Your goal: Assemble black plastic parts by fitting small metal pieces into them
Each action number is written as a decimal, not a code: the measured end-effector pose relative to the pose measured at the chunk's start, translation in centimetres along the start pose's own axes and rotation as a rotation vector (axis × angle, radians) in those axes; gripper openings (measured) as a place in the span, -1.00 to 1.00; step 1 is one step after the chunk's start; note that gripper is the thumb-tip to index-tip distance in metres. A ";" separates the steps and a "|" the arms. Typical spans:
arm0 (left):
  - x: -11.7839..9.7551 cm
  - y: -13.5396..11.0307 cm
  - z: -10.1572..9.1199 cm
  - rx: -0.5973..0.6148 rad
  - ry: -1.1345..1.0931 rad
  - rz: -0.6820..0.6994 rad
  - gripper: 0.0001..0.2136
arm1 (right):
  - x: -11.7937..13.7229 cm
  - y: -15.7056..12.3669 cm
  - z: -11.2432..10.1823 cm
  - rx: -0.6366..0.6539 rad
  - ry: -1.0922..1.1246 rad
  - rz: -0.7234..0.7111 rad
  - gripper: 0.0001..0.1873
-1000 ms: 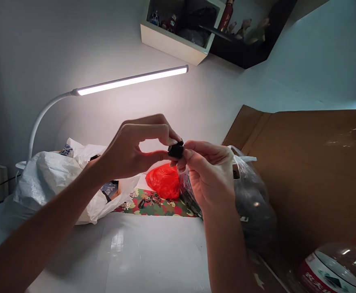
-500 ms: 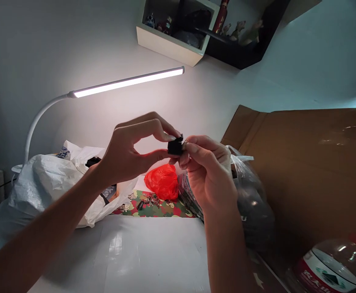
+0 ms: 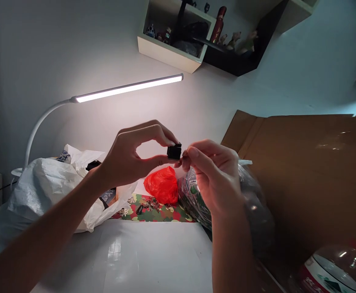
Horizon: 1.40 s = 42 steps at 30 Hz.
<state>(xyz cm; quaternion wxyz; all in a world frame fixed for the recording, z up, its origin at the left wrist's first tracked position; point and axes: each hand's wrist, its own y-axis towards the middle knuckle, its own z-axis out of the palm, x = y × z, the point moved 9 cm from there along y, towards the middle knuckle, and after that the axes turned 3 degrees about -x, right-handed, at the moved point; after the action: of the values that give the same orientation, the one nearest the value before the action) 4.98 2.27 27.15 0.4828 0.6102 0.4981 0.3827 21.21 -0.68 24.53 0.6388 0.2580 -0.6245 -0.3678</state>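
A small black boxy part point(image 3: 174, 151) is held up in front of me, above the white table point(image 3: 141, 260). My left hand point(image 3: 129, 156) pinches it between thumb and forefinger from the left. My right hand point(image 3: 216, 177) has its fingers closed and its fingertips pressed against the part's right side. Whether the right fingers also hold something tiny I cannot make out.
A lit bar lamp point(image 3: 129, 87) on a white arm hangs above. White plastic bags point(image 3: 50, 187) lie at left, a red bag point(image 3: 162, 185) and a patterned mat point(image 3: 156, 211) with small bits behind, a clear bag of dark parts point(image 3: 251, 203) and a cardboard box point(image 3: 312, 171) at right.
Both hands stay on the black part; the right fingers have shifted a little on its side. The view tilted slightly, so everything sits a bit lower.
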 end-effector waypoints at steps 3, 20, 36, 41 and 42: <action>0.0 0.0 0.1 0.014 -0.004 0.011 -0.78 | 0.1 -0.1 0.1 0.013 -0.022 0.000 -0.91; -0.5 0.1 0.3 0.054 0.066 0.039 -0.83 | -0.1 -0.1 0.0 0.008 -0.042 -0.019 -0.93; 1.8 0.1 0.0 0.037 0.056 -0.147 -0.82 | 0.1 0.0 -0.4 0.104 -0.301 -0.163 -0.67; 2.0 0.3 -0.1 0.052 0.078 -0.167 -0.83 | 0.6 0.0 -1.6 0.122 -0.385 -0.148 -0.74; 2.0 0.3 -0.4 0.029 0.076 -0.173 -0.84 | 0.7 0.1 -2.3 0.109 -0.425 -0.140 -0.77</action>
<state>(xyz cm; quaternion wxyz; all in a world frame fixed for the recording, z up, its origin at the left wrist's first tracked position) 5.10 4.33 27.55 0.4858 0.5570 0.5725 0.3550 23.51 -1.49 24.85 0.4510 0.2514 -0.7446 -0.4231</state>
